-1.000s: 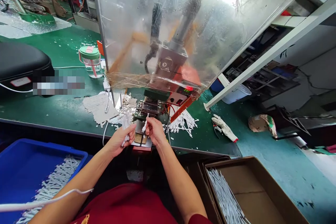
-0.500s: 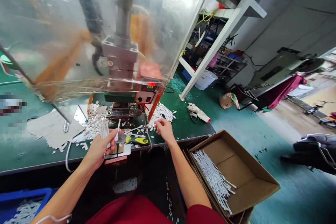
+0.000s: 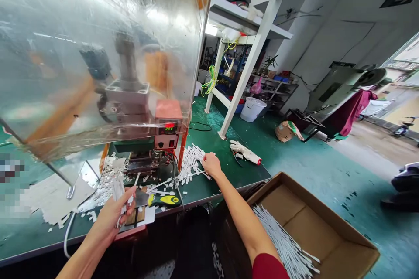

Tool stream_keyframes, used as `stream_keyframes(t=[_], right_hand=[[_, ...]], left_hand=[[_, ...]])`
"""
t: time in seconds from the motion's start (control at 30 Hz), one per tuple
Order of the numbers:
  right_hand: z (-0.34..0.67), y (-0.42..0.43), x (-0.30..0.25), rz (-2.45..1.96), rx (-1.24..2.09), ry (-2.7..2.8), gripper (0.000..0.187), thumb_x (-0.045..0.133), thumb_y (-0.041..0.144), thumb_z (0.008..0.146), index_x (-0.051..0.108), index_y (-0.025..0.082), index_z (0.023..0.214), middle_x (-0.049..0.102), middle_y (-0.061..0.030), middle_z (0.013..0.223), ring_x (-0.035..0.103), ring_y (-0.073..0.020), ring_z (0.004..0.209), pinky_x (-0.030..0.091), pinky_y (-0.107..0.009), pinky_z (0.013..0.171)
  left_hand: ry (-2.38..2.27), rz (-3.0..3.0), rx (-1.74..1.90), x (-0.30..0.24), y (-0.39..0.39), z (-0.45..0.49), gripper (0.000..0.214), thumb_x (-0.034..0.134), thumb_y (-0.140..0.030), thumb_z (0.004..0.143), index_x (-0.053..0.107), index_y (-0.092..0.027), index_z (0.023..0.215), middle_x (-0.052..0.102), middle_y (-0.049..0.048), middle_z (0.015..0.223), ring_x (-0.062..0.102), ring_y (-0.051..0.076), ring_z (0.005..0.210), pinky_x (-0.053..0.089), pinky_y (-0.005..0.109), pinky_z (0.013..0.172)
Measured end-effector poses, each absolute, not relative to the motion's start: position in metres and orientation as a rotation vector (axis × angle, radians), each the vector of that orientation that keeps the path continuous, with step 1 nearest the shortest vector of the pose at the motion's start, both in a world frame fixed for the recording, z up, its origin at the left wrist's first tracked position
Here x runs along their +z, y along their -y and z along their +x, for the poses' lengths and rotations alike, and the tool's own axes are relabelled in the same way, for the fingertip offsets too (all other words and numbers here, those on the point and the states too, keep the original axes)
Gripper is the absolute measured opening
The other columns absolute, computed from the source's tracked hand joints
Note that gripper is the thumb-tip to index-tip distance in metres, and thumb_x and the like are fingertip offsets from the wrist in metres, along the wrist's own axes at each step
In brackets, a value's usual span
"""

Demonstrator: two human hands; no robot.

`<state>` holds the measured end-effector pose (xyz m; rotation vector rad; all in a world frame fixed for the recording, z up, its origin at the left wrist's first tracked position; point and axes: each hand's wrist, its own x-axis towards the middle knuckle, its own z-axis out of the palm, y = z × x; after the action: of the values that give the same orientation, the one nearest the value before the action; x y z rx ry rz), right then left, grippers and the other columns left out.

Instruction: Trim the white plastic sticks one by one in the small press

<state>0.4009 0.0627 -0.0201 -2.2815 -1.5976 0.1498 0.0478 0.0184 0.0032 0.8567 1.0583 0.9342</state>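
My left hand (image 3: 111, 216) is shut on a small bundle of white plastic strips (image 3: 117, 191) at the near edge of the green workbench (image 3: 225, 163). It sits just left of a flat metal jig (image 3: 137, 217) and a screwdriver with a yellow and black handle (image 3: 164, 200). My right hand (image 3: 212, 165) is farther out on the bench, its fingertips at the side of a loose pile of white strips (image 3: 191, 163). It seems to hold nothing. A press machine (image 3: 144, 157) stands behind a clear plastic shield (image 3: 98, 61).
White offcuts (image 3: 104, 189) and paper sheets (image 3: 55, 196) litter the bench left of the press. A cardboard box of white strips (image 3: 314, 231) stands below my right arm. A work glove (image 3: 245, 152) lies on the bench; a white bucket (image 3: 251, 109) stands beyond it.
The view has swung right and up. My right hand has left the press and moved out to the strip pile. My left hand still holds its bundle, and the box shows more fully.
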Motion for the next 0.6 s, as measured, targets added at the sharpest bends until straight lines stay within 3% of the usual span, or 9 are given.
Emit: stream_keyframes(t=[0.23,0.33,0.43,0.6], right_hand=[[0.398,-0.054,0.002,-1.945,0.168,1.38,0.007,0.056,0.016,0.079,0.054,0.019,0.073,0.057,0.0018,0.065,0.054,-0.014,0.062,0.036,-0.025,0.061],[0.378,-0.037,0.011,-1.597,0.562,1.125,0.015,0.066,0.029,0.074,0.052,0.021,0.072,0.054,0.0054,0.056,0.048,-0.0122,0.047,0.036,-0.025,0.049],[0.344,-0.016,0.016,-1.345,0.976,0.935,0.032,0.077,0.04,0.066,0.058,0.02,0.081,0.064,0.0024,0.063,0.045,-0.0092,0.041,0.036,-0.022,0.042],[0.262,0.006,0.014,-1.222,1.388,0.871,0.036,0.079,0.045,0.067,0.056,0.017,0.069,0.068,-0.0015,0.063,0.038,-0.0038,0.036,0.029,-0.017,0.034]], left_hand=[[-1.034,0.895,0.951,0.014,0.003,0.034,0.039,0.073,-0.049,0.075,0.052,-0.018,0.064,0.041,-0.0058,0.044,0.027,0.004,0.037,0.015,0.014,0.034],[-1.019,0.847,1.004,0.02,0.01,0.025,0.036,0.075,-0.047,0.074,0.055,-0.017,0.069,0.043,-0.0053,0.048,0.032,0.005,0.039,0.014,0.013,0.033],[-0.958,0.758,1.026,0.024,0.008,0.016,0.031,0.077,-0.039,0.073,0.06,-0.016,0.083,0.052,-0.0027,0.057,0.042,0.006,0.042,0.017,0.011,0.032],[-0.809,0.569,1.017,0.02,0.002,0.004,0.035,0.072,-0.026,0.078,0.059,-0.015,0.109,0.054,-0.0022,0.062,0.048,0.008,0.045,0.024,0.01,0.029]])
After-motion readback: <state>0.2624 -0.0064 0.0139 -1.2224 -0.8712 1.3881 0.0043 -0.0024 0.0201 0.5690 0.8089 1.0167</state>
